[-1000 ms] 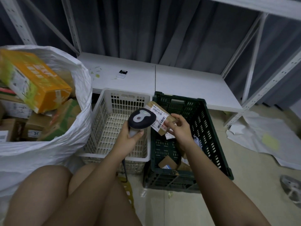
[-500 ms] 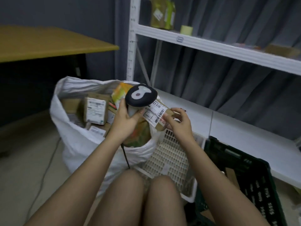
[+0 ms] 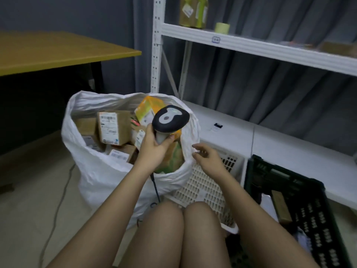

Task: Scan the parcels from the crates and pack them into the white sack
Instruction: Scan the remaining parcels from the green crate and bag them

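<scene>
The white sack (image 3: 100,171) stands open at centre left, filled with several cardboard parcels (image 3: 114,128) and an orange-green box (image 3: 146,109). My left hand (image 3: 154,146) grips the handle of a black and grey barcode scanner (image 3: 171,118) above the sack's right side. My right hand (image 3: 208,155) hovers at the sack's right rim with loosely spread fingers and holds nothing. The white crate (image 3: 204,188) lies behind my knees. The dark green crate (image 3: 301,200) at the right holds a brown parcel (image 3: 281,206).
A white shelving unit (image 3: 251,45) rises behind, with boxes and a tape roll (image 3: 222,28) on its upper shelf. A wooden table (image 3: 58,51) stands at the left. The scanner's cable (image 3: 56,206) runs across the floor at the left.
The small labelled parcel that my right hand pinched next to the scanner is gone from it; that hand now hangs empty at the sack's rim. The view swung left, from the crates toward the sack.
</scene>
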{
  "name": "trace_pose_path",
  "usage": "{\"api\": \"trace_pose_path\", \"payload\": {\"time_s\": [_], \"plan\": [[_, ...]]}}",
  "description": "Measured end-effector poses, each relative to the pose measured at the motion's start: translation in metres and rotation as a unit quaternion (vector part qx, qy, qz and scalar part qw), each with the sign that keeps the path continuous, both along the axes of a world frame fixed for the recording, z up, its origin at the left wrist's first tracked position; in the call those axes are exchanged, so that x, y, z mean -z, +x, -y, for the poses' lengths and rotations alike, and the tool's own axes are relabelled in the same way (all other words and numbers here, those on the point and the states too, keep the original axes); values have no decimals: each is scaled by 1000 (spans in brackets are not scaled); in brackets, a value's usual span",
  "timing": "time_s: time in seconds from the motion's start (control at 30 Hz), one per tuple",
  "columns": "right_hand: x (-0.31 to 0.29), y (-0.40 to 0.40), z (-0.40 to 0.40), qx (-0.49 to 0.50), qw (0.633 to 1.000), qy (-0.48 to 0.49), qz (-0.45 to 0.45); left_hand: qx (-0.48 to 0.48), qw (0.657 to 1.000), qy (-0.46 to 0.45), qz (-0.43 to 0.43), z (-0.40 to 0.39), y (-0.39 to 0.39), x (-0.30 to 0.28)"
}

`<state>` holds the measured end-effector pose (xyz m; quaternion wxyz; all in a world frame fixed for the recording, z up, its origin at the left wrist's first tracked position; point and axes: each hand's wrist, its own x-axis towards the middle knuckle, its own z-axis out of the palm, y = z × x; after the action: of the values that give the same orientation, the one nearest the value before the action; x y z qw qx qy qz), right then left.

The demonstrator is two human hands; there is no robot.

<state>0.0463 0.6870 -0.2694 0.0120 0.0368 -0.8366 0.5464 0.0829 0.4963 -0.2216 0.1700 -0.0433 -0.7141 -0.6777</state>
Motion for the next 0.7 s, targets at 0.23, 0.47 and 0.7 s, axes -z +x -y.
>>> {"api": "trace_pose_path", "payload": {"time_s": [0.23,0.47,0.7], "plan": [[45,55,-151,204,978,-32,27,141,990,-20,11,-140,-11,12],[132,126,-275,380,917,-17,115,260,963,-22,73,-268,-3,69],[209,155,-340,359,895,82,251,320,932,-35,164,-332,4,150]]}}
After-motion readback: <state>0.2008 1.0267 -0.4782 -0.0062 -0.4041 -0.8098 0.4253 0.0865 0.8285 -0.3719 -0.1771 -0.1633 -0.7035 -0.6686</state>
